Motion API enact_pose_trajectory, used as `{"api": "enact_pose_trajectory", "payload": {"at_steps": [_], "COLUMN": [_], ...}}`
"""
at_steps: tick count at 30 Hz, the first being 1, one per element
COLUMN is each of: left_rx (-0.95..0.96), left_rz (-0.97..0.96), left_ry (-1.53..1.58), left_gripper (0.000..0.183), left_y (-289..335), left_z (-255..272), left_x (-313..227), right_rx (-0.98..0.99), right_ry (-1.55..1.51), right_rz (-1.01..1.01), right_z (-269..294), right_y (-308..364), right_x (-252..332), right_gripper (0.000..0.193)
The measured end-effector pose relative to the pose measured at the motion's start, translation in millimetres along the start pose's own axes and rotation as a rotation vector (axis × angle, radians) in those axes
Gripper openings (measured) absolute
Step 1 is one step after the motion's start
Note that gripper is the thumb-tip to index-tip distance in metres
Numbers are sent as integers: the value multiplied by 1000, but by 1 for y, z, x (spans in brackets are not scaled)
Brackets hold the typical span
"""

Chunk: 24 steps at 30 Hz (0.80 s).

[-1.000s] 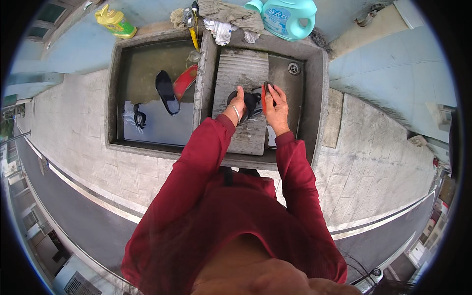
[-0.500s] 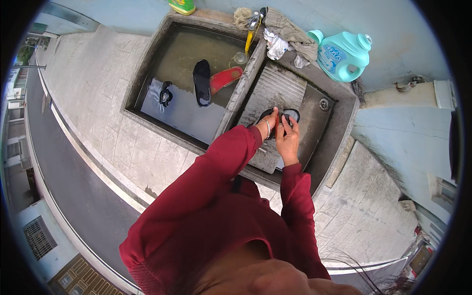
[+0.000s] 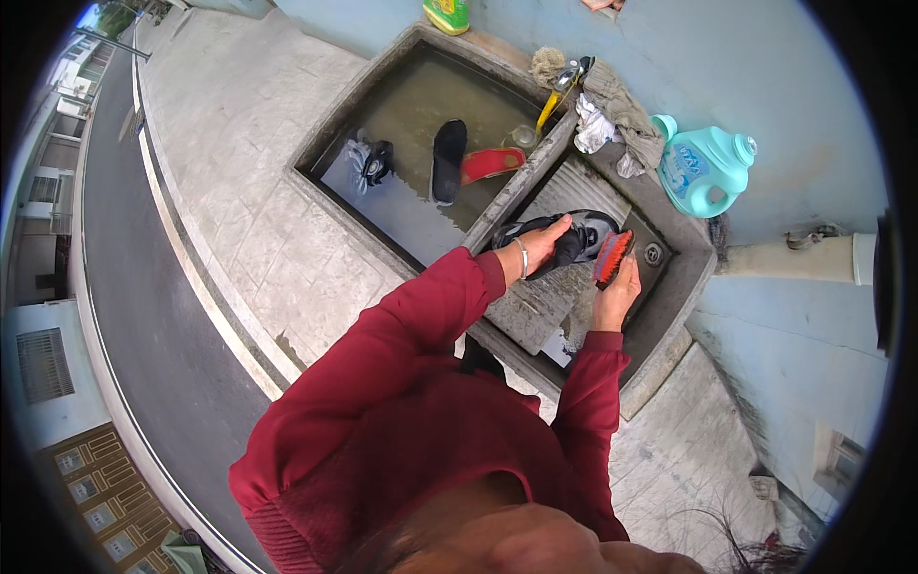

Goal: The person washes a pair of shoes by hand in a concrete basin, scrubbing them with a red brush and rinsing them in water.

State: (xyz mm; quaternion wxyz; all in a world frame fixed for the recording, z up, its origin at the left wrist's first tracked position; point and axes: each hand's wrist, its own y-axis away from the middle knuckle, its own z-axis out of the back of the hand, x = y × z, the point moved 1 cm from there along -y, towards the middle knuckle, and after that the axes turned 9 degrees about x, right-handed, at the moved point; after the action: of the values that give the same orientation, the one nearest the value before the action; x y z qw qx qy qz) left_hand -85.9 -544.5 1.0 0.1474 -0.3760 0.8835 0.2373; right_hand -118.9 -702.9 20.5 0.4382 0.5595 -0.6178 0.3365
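L hand: clasped on sandal, thumb on top; silver-coloured bracelet at wrist.
R hand: holding brush, red bristles, dark back, bristles facing sandal; contact w/ sandal unclear.
Sandal: 1 pc., black straps, grey footbed visible at R end, dark rim; lies across washboard, R basin. Partly hidden by L hand; brush overlaps R end in view.
Washboard: grey, ribbed upper part, wet.
Drain: round, metal, R basin, just beyond brush.
L basin: murky water w/ black insole-shaped pc.; red pc. just beside it; small black strapped item farther L, detail unclear. Yellow tube nr. divider.
Back ledge, L to R: yellow-green bottle, top cut off; beige scrub wad; grey-brown cloth; white cloth; turquoise jug w/ handle, beside cloths.
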Motion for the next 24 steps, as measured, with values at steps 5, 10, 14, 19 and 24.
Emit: {"api": "enact_pose_trajectory", "payload": {"at_steps": [5, 10, 14, 19, 24], "left_rx": [35, -207, -370, -547, -525], "left_rz": [-190, -206, -80, 109, 172], "left_ry": [-32, -22, -43, -25, -1], "left_gripper": [31, 22, 18, 13, 13], "left_y": [51, 88, 119, 137, 130], "left_z": [14, 104, 165, 238, 267], "left_x": [-87, -135, -152, -152, -157], "right_rx": [132, 228, 270, 216, 275], "right_ry": [-65, -137, -27, 193, 1037], "right_rz": [59, 20, -101, -257, 42], "right_z": [-64, -124, -176, -215, -237], "right_y": [-8, -8, -15, -37, -50], "right_x": [11, -2, -37, -130, -214], "right_gripper": [35, 34, 33, 32, 38]}}
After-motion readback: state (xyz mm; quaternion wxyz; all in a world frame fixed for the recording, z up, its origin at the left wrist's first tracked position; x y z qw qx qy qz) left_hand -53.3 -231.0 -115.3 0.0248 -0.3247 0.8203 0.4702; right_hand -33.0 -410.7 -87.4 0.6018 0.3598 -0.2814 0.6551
